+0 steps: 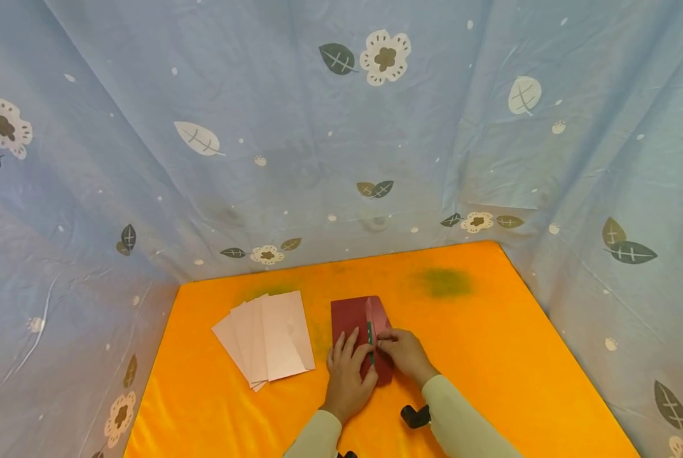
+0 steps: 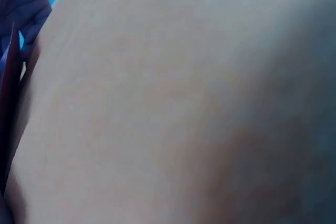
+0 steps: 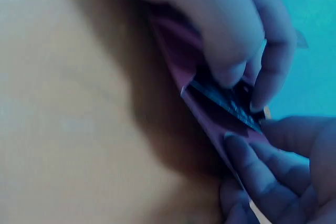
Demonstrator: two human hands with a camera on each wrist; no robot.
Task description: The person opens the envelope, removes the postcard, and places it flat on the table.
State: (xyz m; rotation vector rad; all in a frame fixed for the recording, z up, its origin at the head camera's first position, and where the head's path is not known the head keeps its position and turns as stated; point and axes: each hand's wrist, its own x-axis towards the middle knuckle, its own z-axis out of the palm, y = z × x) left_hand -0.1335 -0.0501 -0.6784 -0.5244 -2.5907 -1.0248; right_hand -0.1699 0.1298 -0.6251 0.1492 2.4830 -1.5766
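A dark red envelope (image 1: 348,313) lies on the table, its flap (image 1: 379,313) along the right side lifted. A narrow green strip with pale marks (image 1: 369,332) shows at the opening; in the right wrist view it is a dark printed piece (image 3: 223,98) partly inside. My left hand (image 1: 347,378) rests on the envelope with fingers spread, index fingertip at the strip. My right hand (image 1: 406,351) pinches the flap edge between thumb and fingers. Palm skin fills most of the left wrist view, with the envelope's edge (image 2: 9,85) at far left.
Several pale pink envelopes (image 1: 284,331) lie fanned out to the left on the orange tablecloth (image 1: 479,331). Blue patterned curtains (image 1: 296,127) stand behind and at both sides. A black wrist device (image 1: 414,416) sits by the right sleeve.
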